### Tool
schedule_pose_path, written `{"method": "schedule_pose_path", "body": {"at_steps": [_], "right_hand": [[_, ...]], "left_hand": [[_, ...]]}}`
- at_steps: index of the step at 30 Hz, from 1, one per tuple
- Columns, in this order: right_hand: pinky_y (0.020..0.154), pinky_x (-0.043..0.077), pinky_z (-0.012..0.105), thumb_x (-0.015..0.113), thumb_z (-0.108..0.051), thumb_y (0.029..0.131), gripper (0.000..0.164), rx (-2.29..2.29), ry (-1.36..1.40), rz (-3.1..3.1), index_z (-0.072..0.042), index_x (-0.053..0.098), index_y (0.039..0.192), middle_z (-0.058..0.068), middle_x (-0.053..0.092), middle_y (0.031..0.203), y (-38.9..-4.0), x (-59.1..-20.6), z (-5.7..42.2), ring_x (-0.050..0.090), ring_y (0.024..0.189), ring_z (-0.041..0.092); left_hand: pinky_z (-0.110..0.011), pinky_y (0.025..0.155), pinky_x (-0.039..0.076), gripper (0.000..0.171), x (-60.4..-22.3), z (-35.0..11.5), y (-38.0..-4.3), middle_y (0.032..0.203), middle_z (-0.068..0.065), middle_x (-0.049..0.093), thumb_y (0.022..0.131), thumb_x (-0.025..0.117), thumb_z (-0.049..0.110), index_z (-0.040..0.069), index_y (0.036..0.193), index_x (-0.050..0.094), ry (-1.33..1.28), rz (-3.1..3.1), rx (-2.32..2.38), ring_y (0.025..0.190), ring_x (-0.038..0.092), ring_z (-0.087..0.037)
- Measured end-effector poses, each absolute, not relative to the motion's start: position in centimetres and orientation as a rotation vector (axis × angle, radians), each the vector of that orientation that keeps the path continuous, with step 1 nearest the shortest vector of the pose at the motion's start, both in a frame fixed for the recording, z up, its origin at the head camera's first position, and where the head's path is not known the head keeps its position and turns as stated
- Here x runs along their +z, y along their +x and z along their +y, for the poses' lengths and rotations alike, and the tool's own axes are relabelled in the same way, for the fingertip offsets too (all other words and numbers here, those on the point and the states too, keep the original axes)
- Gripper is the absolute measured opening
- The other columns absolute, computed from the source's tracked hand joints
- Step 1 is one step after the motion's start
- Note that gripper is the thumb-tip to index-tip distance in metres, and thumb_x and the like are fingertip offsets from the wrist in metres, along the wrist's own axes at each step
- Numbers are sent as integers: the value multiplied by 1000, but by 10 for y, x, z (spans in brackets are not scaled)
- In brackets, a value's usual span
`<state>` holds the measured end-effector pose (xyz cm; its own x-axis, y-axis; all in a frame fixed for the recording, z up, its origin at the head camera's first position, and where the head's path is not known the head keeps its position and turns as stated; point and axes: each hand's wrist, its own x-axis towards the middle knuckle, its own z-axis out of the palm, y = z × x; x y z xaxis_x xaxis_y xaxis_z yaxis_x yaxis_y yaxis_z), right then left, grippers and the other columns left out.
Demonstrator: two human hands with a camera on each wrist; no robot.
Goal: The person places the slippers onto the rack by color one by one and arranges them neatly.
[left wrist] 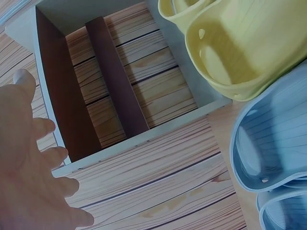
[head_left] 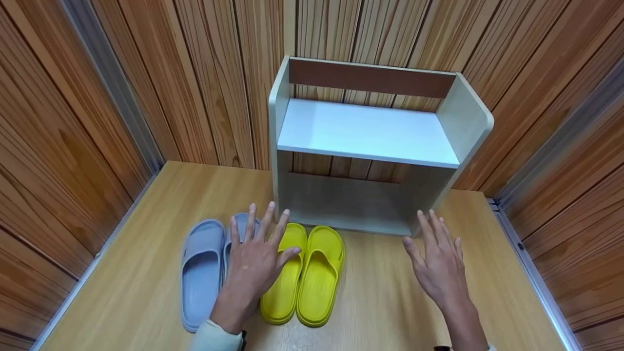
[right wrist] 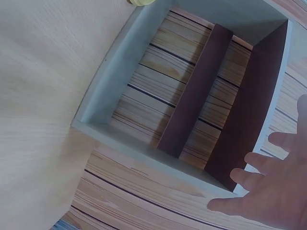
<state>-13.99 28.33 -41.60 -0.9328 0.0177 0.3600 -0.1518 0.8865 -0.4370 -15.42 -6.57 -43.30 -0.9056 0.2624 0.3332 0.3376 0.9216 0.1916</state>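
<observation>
My left hand (head_left: 256,261) is spread palm down above the floor, fingers straight, holding nothing. It hovers over a pair of grey-blue slippers (head_left: 202,273) and beside a pair of yellow slippers (head_left: 319,278), partly hiding one slipper of each pair. On the other side my right hand (head_left: 438,268) also has its fingers extended, with nothing in it. Ahead of both hands stands a small two-tier rack (head_left: 368,131) with pale side panels and a white upper shelf. In the left wrist view the yellow slippers (left wrist: 268,43) and blue slippers (left wrist: 273,134) appear at the right.
Wood-plank walls (head_left: 209,73) rise behind the rack and on both sides. Metal strips (head_left: 531,282) run along the edges of the light wooden floor (head_left: 375,292). The rack's back is partly see-through, with a brown board (head_left: 370,78) across the top.
</observation>
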Motion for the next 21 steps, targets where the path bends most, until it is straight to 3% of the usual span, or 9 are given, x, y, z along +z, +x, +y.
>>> {"method": "schedule_pose_path", "body": {"at_steps": [9,21], "right_hand": [[104,28,76,55,-35,105,63,750,78,-2611,-8,33,158,24,28,160,-144,-402,291,33,141,52],[105,33,70,53,-33,106,57,833,11,-2514,-4,40,153,25,35,153,-152,-378,302,38,137,47]], "left_hand": [[-68,117,10,73,-437,-64,-151,167,-11,23,99,48,61,23,160,34,-442,-2758,-391,152,13,-42],[-69,114,21,73,-445,-57,-147,167,-13,22,98,52,61,28,160,34,-431,-2830,-461,151,16,-42]]}}
